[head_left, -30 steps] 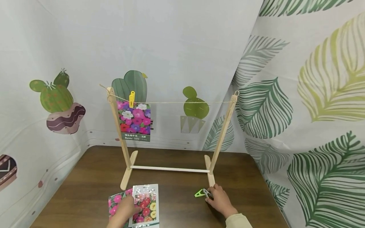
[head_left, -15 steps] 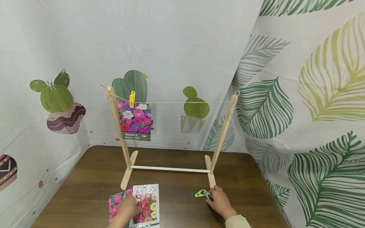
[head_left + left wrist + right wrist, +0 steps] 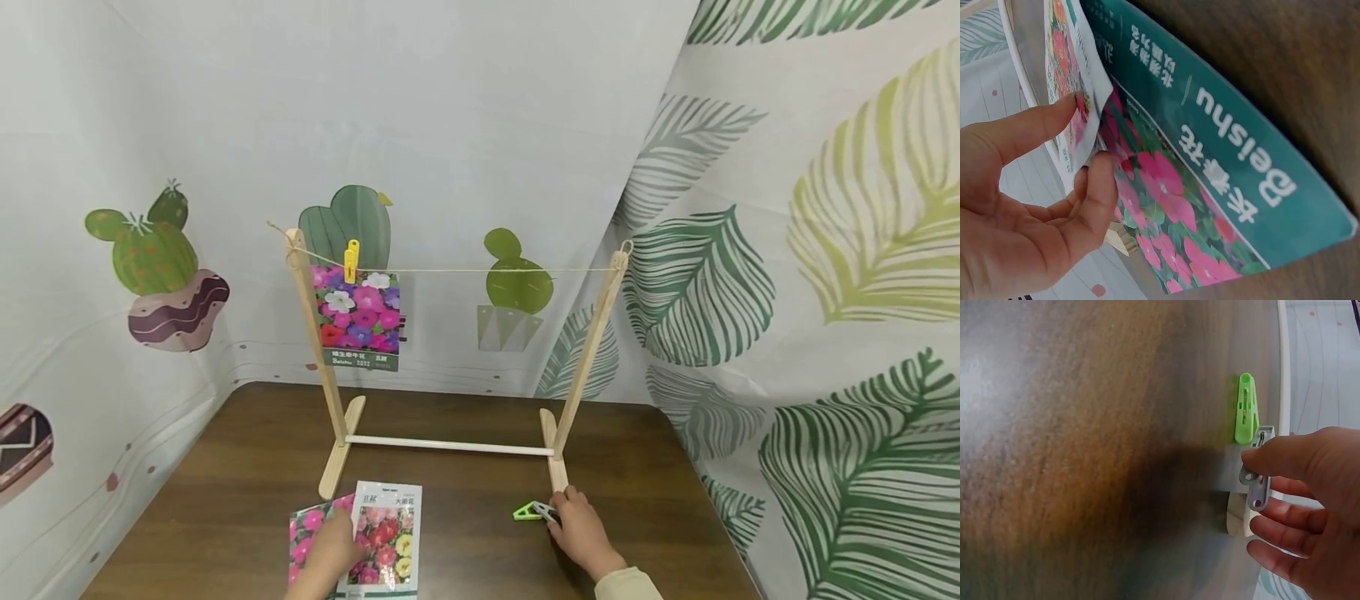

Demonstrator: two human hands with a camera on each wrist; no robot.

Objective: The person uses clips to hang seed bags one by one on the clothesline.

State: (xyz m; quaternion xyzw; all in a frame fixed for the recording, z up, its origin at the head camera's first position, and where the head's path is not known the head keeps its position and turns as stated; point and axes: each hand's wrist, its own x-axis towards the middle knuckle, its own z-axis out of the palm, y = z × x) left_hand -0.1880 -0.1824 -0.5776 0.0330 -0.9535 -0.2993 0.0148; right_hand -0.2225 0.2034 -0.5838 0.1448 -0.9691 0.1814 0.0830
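My left hand (image 3: 330, 550) pinches the edge of a white flower seed packet (image 3: 1060, 56), thumb on its face and fingers behind. Under it lies a second seed packet (image 3: 1210, 181), pink flowers with a green band, on the table. In the right wrist view my right hand (image 3: 1310, 494) pinches a grey clothespin (image 3: 1259, 495) between thumb and fingers. A light green clothespin (image 3: 1246, 409) lies right beside it. On the string (image 3: 465, 270) of a wooden stand (image 3: 592, 342), a yellow clothespin (image 3: 351, 261) holds up a petunia seed packet (image 3: 360, 312) at the left.
The stand's feet and its white crossbar (image 3: 450, 445) rest on the dark wooden table (image 3: 450, 479), behind both hands. The right foot (image 3: 557, 475) is close to my right fingers. Printed cloth (image 3: 450, 125) hangs behind the table.
My left hand has tilted the white packet up a little, so its printing shows more plainly. The grey clothespin has turned slightly in my right hand. The view has shifted slightly.
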